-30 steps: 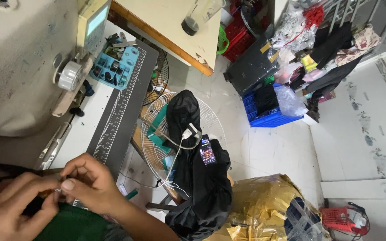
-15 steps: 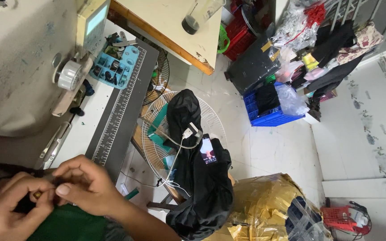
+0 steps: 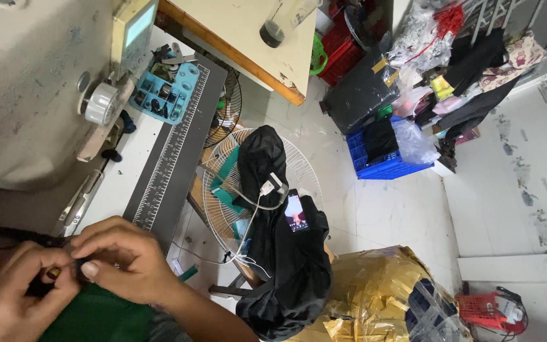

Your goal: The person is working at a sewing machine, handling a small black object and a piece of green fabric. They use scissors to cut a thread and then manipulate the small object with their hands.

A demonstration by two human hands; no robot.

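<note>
Room: sewing workshop, we are looking down past a white work table (image 3: 115, 183) onto a pale tiled floor (image 3: 387, 209) crowded with stuff.
Left hand: our left hand (image 3: 7, 294) is curling shut, thumb and forefinger pinching something small and dark at the fingertips; too small for us to say what it is.
Right hand: our right hand (image 3: 125, 263) is clenching in a pinch too, fingertips meeting the left ones on that same dark bit.
Cloth: green fabric (image 3: 96, 316) is lying directly under both hands, touching them, spreading toward the wrist side of the right hand.
Key relation: we are seeing the pinched bit sitting between the two sets of fingertips, just left of the right knuckles; the right hand is lying over more of the cloth, so we are judging it the nearer one.
Dark strip: a thin black piece (image 3: 23, 235) is poking out just above the left hand, long axis running sideways away from the fingers; we cannot tell what it is.
Ruler: a long dark measuring strip (image 3: 169, 149) is running up and away from the right hand along the table.
Tray: a blue parts tray (image 3: 166, 92) is sitting well beyond the hands, at the ruler's far end.
Machine: a grey sewing machine body (image 3: 26, 82) is looming above the left hand.
Floor side: a white fan guard (image 3: 311, 174) with a black garment (image 3: 286, 266) draped on it is sitting off to the right of the right hand, well apart.
</note>
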